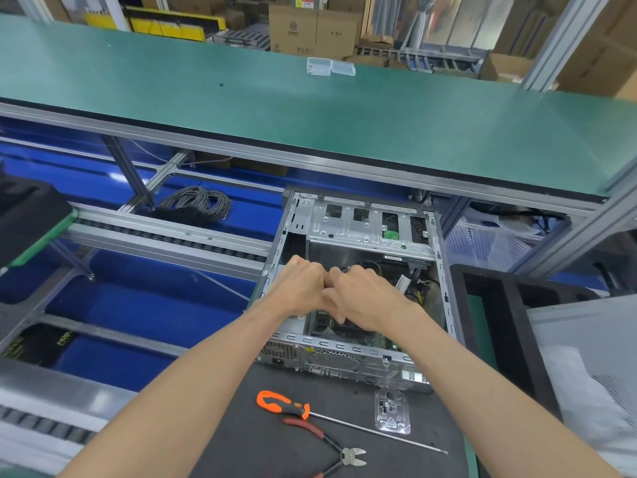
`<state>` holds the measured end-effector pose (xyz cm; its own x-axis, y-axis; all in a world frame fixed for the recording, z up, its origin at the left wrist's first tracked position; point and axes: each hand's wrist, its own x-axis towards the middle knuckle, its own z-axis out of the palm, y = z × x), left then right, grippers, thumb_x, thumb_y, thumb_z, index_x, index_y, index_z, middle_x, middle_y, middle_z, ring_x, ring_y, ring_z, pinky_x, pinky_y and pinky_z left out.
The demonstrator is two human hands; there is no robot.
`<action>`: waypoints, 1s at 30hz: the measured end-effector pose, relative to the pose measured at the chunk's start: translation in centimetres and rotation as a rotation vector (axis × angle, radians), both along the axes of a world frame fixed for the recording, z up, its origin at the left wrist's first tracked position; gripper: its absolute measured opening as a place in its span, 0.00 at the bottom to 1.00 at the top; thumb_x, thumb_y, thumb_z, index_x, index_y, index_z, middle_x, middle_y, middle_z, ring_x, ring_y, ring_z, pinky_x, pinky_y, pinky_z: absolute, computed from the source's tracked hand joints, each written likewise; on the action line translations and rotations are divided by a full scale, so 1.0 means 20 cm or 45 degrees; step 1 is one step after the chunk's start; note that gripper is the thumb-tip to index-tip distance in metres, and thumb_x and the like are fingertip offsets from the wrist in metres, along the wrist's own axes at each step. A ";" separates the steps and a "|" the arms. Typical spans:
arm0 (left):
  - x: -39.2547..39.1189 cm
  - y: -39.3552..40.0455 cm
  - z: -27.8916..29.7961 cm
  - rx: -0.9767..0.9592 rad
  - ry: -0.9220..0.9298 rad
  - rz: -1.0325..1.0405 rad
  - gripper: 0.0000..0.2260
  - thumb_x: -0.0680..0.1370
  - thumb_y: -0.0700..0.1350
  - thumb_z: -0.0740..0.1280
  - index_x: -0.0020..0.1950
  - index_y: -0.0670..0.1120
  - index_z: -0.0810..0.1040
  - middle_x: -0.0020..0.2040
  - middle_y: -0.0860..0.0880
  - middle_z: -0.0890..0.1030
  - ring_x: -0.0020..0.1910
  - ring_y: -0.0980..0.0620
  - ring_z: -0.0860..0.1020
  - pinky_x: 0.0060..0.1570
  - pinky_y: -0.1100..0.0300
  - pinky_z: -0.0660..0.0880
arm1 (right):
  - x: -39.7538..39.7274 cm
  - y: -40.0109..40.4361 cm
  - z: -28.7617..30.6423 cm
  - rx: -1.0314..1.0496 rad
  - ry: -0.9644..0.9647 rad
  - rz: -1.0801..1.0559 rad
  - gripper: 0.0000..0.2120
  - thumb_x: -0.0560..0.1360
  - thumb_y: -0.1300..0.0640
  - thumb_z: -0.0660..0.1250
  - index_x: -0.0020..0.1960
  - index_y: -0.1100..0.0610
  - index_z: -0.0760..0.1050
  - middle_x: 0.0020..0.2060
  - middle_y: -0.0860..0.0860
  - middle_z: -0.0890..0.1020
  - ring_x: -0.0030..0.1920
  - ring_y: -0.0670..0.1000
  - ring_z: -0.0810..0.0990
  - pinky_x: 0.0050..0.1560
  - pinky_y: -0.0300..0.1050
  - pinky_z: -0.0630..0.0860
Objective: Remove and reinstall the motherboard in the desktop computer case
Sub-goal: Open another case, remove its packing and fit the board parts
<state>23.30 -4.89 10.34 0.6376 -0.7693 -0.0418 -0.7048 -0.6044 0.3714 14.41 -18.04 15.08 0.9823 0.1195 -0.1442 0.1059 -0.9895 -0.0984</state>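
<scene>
An open silver desktop computer case (444,270) lies on its side on a dark mat, its rear panel facing me. Both hands reach inside it, side by side and touching. My left hand (303,282) has its fingers curled down over something among the cables; what it holds is hidden. My right hand (362,294) is also curled, its fingers meeting the left hand's at a dark cable or connector. The motherboard (379,339) shows only as a green strip under my right wrist. A silver drive cage (365,225) fills the case's far end.
An orange-handled screwdriver (286,405), red-handled cutters (331,443) and a clear plastic blister pack (391,410) lie on the dark mat (262,439) in front of the case. A green shelf (310,112) overhangs. A coiled grey cable (200,203) lies at left, a black frame (510,322) at right.
</scene>
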 end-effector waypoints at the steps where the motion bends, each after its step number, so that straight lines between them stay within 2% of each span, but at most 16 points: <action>1: 0.01 0.00 -0.01 0.035 -0.015 -0.009 0.18 0.57 0.72 0.64 0.25 0.58 0.67 0.25 0.57 0.72 0.29 0.60 0.66 0.56 0.54 0.67 | 0.00 -0.01 0.00 0.016 0.012 0.016 0.10 0.83 0.52 0.61 0.57 0.58 0.70 0.46 0.57 0.79 0.46 0.61 0.80 0.37 0.50 0.71; 3: 0.02 0.00 -0.03 0.095 -0.036 -0.034 0.19 0.57 0.74 0.70 0.31 0.61 0.76 0.29 0.61 0.76 0.34 0.62 0.68 0.54 0.57 0.64 | -0.03 -0.04 0.02 0.091 0.047 0.050 0.04 0.79 0.59 0.64 0.50 0.54 0.69 0.47 0.55 0.78 0.47 0.58 0.79 0.40 0.51 0.73; 5: 0.02 -0.01 -0.05 0.069 -0.037 -0.057 0.17 0.62 0.71 0.74 0.43 0.63 0.83 0.37 0.62 0.81 0.42 0.61 0.72 0.55 0.58 0.61 | -0.07 -0.10 0.05 0.172 0.068 0.049 0.11 0.75 0.65 0.65 0.46 0.50 0.68 0.47 0.51 0.77 0.47 0.56 0.77 0.44 0.51 0.74; 6: 0.02 -0.01 -0.06 0.072 -0.046 -0.066 0.18 0.64 0.69 0.74 0.49 0.63 0.84 0.40 0.61 0.82 0.46 0.60 0.73 0.58 0.58 0.60 | -0.09 -0.13 0.07 0.220 0.052 0.026 0.12 0.73 0.66 0.65 0.45 0.50 0.69 0.46 0.50 0.77 0.47 0.55 0.76 0.44 0.50 0.74; 8: 0.02 -0.01 -0.07 0.078 -0.099 -0.078 0.18 0.69 0.66 0.73 0.56 0.64 0.82 0.43 0.60 0.84 0.52 0.58 0.75 0.63 0.59 0.56 | -0.13 -0.20 0.10 0.293 -0.008 -0.050 0.09 0.73 0.65 0.65 0.45 0.52 0.70 0.44 0.51 0.78 0.45 0.56 0.76 0.43 0.51 0.74; 10: 0.00 -0.02 -0.07 0.101 -0.201 -0.120 0.17 0.72 0.62 0.71 0.60 0.62 0.81 0.54 0.60 0.84 0.59 0.60 0.76 0.67 0.57 0.53 | -0.17 -0.29 0.12 0.285 -0.037 -0.140 0.06 0.73 0.64 0.63 0.45 0.54 0.71 0.43 0.54 0.80 0.45 0.57 0.76 0.43 0.52 0.75; 13: -0.06 -0.14 -0.06 0.174 -0.309 -0.264 0.20 0.74 0.59 0.71 0.65 0.57 0.79 0.62 0.57 0.81 0.63 0.54 0.75 0.68 0.54 0.60 | -0.22 -0.39 0.13 0.183 -0.027 -0.190 0.04 0.74 0.64 0.62 0.46 0.56 0.72 0.42 0.56 0.81 0.45 0.58 0.76 0.45 0.53 0.75; 16: -0.13 -0.30 -0.08 0.351 -0.234 -0.313 0.32 0.69 0.61 0.74 0.70 0.52 0.73 0.63 0.49 0.78 0.63 0.47 0.75 0.62 0.49 0.71 | -0.25 -0.42 0.12 0.115 -0.030 -0.194 0.02 0.75 0.62 0.62 0.46 0.57 0.72 0.41 0.56 0.80 0.45 0.58 0.76 0.46 0.54 0.75; 18: -0.16 -0.35 -0.12 0.482 -0.158 -0.264 0.43 0.66 0.62 0.78 0.75 0.49 0.66 0.67 0.47 0.71 0.67 0.44 0.70 0.64 0.44 0.72 | -0.27 -0.41 0.09 0.116 -0.040 -0.202 0.01 0.76 0.61 0.62 0.46 0.57 0.70 0.40 0.56 0.80 0.44 0.58 0.76 0.45 0.54 0.76; 20: -0.15 -0.37 -0.18 0.494 -0.088 -0.195 0.45 0.65 0.59 0.80 0.75 0.47 0.63 0.69 0.46 0.67 0.70 0.43 0.67 0.66 0.43 0.71 | -0.27 -0.42 0.07 0.114 -0.042 -0.214 0.03 0.77 0.60 0.63 0.46 0.57 0.69 0.40 0.56 0.79 0.43 0.58 0.76 0.42 0.52 0.74; 26: -0.10 -0.39 -0.24 0.363 0.053 -0.151 0.47 0.56 0.57 0.84 0.70 0.46 0.69 0.61 0.47 0.73 0.61 0.46 0.73 0.62 0.52 0.74 | -0.27 -0.42 0.02 0.147 -0.059 -0.224 0.04 0.76 0.62 0.62 0.44 0.57 0.69 0.39 0.55 0.77 0.40 0.58 0.75 0.35 0.48 0.62; 30: -0.11 -0.38 -0.25 0.294 0.050 -0.127 0.42 0.55 0.55 0.84 0.66 0.48 0.73 0.56 0.49 0.74 0.56 0.47 0.75 0.55 0.53 0.76 | -0.27 -0.42 0.01 0.139 -0.022 -0.229 0.01 0.75 0.62 0.62 0.46 0.59 0.70 0.41 0.57 0.78 0.42 0.60 0.76 0.38 0.51 0.71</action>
